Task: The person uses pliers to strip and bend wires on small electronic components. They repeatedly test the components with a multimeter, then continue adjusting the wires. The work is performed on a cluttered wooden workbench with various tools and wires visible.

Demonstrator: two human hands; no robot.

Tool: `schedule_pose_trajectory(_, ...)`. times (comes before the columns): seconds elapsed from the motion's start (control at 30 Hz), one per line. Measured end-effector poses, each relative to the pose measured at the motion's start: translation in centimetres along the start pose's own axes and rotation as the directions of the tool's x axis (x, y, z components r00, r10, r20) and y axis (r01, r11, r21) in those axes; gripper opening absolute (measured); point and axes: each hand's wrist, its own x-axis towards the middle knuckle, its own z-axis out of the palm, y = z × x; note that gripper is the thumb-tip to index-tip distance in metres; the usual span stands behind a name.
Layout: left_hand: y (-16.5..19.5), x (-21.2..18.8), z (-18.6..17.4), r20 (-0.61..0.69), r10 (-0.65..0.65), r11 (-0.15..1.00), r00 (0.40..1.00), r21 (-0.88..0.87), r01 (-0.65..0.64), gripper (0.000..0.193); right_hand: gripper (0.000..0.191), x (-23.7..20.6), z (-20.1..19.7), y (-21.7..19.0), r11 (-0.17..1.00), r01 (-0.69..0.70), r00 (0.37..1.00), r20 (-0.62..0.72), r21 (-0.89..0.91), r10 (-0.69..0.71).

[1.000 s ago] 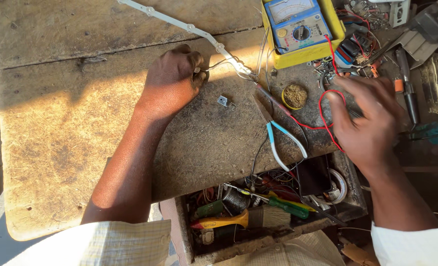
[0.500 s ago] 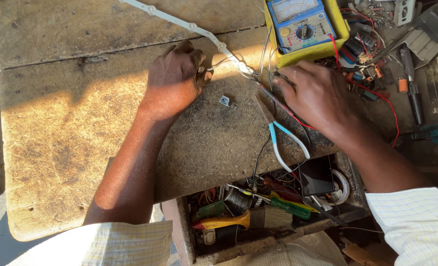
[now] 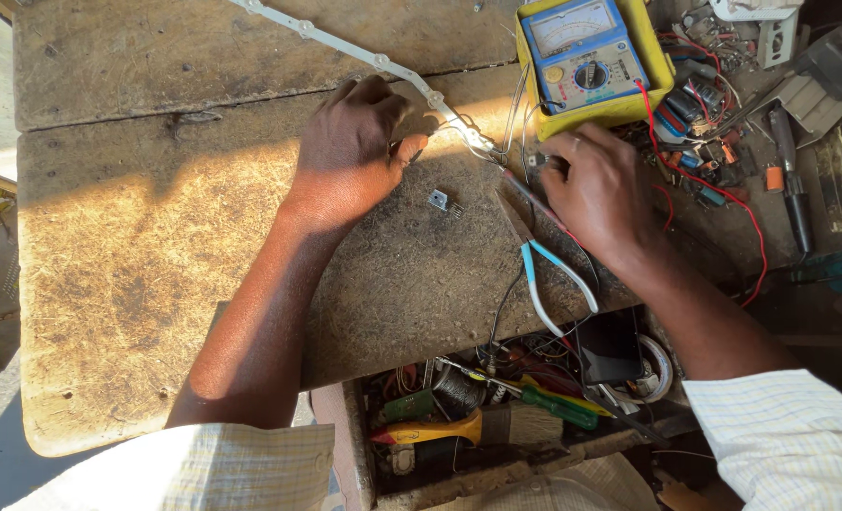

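Left hand: the left hand [image 3: 354, 151] rests knuckles-up on the bench [image 3: 156, 265] near its back edge, fingers curled together over the near end of the metal strip [image 3: 364, 59]; it seems to pin the strip down so the end does not shift, though what the fingertips pinch is hidden.
Right hand: the right hand [image 3: 599, 189] lies just beside the strip's end, fingers bunched around a thin probe [image 3: 534, 199] that slants back toward the front edge; the tip is covered by the fingers, so I cannot tell what it touches.
Strip: a long pale strip with round studs runs from the back left of the bench diagonally to the spot between both hands, where thin wires [image 3: 515, 114] leave it.
Meter: a yellow-cased meter [image 3: 586, 57] sits at the back right corner, dial facing the person, near enough to read while both hands stay on the work; a red lead [image 3: 724, 203] loops from it over the right edge.
Small part: a little metal-tabbed component [image 3: 440, 201] lies loose on the bench between the wrists, apart from both hands.
Pliers: blue-handled pliers [image 3: 553, 284] lie at the front edge, under the right wrist, within reach.
Drawer: an open drawer [image 3: 364, 445] below the front edge holds screwdrivers and coiled wire.
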Motion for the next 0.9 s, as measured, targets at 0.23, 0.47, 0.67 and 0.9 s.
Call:
schedule_pose_trajectory(0.23, 2.1, 0.4, -1.2, 0.022, -0.066, 0.844, 0.998, -0.532, 0.067, 0.026, 0.017, -1.1, -1.5, -2.5, 0.890, -0.283, 0.945, -0.054, 0.357, 0.322)
schedule_pose_trajectory(0.47, 3.4, -0.2, -0.5, 0.262, 0.038, 0.557, 0.964, -0.807, 0.197, 0.036, 0.017, -0.7, -2.2, -7.0, 0.286, -0.364, 0.863, 0.204, 0.887, 0.463)
schedule_pose_trajectory(0.67, 2.5, -0.5, -0.5, 0.258, 0.084, 0.360, 0.962, -0.909, 0.212, 0.023, 0.017, -0.1, -1.7, -9.2, 0.016, -0.412, 0.836, 0.370, 0.911, 0.405)
schedule_pose_trajectory(0.9, 2.2, -0.6, -1.2, 0.215, 0.165, 0.364, 0.962, -0.920, 0.143, 0.022, 0.017, -0.3, -1.6, -9.8, -0.062, -0.410, 0.839, 0.403, 0.910, 0.365)
